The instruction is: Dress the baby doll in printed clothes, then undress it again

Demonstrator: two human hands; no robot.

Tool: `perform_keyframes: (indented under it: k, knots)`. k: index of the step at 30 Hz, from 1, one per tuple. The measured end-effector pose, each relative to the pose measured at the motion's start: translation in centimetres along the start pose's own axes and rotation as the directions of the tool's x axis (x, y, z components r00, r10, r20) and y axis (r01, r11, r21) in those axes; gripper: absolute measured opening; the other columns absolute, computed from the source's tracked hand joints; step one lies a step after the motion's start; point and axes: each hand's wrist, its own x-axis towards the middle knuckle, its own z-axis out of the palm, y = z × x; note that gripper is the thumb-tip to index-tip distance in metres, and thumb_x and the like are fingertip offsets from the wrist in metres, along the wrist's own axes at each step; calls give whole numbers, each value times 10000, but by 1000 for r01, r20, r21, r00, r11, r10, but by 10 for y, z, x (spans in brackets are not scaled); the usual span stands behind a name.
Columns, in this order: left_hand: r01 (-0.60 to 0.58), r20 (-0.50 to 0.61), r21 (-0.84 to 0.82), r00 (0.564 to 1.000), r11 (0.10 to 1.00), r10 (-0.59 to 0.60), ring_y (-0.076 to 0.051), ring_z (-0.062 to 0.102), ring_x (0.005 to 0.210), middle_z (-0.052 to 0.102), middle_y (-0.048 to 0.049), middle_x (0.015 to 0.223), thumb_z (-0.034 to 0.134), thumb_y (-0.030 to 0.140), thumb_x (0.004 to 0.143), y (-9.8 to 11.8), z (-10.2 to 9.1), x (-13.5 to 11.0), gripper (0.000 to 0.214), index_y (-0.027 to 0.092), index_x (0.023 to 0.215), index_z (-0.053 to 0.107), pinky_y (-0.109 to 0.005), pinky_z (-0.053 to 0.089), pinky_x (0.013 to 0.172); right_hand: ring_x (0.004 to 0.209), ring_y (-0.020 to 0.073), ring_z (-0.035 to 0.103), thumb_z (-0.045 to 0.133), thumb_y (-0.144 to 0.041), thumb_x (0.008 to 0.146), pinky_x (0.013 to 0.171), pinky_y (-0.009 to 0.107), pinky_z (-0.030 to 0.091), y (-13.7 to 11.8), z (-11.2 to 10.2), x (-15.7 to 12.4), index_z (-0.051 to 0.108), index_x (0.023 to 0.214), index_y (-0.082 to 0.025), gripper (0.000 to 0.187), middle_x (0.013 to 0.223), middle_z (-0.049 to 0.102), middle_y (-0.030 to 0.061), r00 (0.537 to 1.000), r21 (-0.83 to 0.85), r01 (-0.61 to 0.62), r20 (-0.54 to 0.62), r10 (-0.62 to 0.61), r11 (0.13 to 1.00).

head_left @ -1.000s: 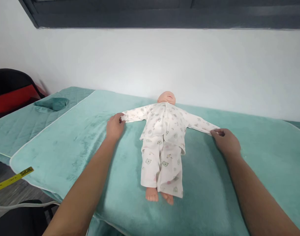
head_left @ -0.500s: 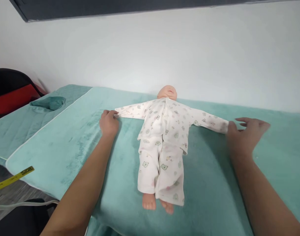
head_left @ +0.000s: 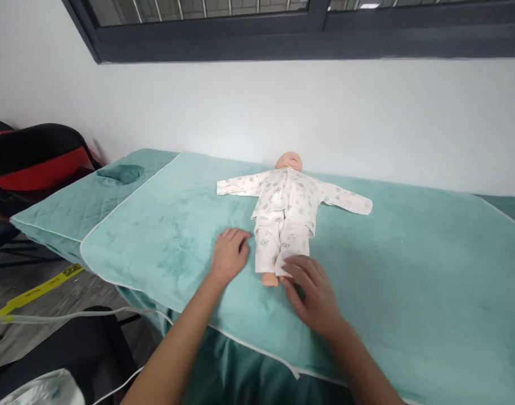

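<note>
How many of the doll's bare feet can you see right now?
1: one bare foot shows below the pajama leg, between the left hand and right hand. The other seems hidden under the right hand.

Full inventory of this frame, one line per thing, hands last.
doll: 1, pale head, on its back mid-blanket, arms spread
pyjamas: 1 set, white with small prints, on the doll
blanket: 1, teal plush, white edging, over the bed
quilted pad: 1, teal, under the blanket at left
chair: 1, black and red, far left
tape: 1 strip, yellow, on the floor
window frame: 1, dark, top
left hand: flat on the blanket beside the doll's legs
right hand: open, at the doll's feet
</note>
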Motion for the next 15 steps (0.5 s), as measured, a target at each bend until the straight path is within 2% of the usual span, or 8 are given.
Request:
perform_keyframes:
  k: [3,6,11,15]
  knots:
    - [-22,39,-139,999,990,27,-244,571,1051,676,-29,1103,576,148,813,17,-3,-32,184,226,974,618,-407,384,913,1112,260,555,565,-133,853,959,438,414,-15,12,2,583,1171,-202,325,1147,656,93,995,-95,47,97,-38,994]
    - [-22,55,-223,998,975,35,-238,566,1069,671,-20,1112,655,161,755,26,-3,-49,248,229,983,590,-399,372,958,1052,264,564,565,-124,829,922,426,397,-18,24,3,599,1122,-191,302,1112,672,90,995,-210,-31,84,49,977]
    - [-11,67,-228,997,974,27,-241,564,1041,660,-16,1047,705,161,697,31,-3,-54,341,228,996,558,-412,363,987,982,258,561,565,-140,858,878,402,368,-22,35,1,600,982,-203,143,1000,688,66,988,-278,-136,33,151,951]
    - [-5,46,-190,999,982,14,-265,556,1014,644,-35,994,809,292,640,35,0,-56,433,213,967,537,-433,385,961,943,242,563,563,-154,869,850,386,356,-24,33,3,580,855,-219,69,881,672,36,981,-181,-180,40,190,967]
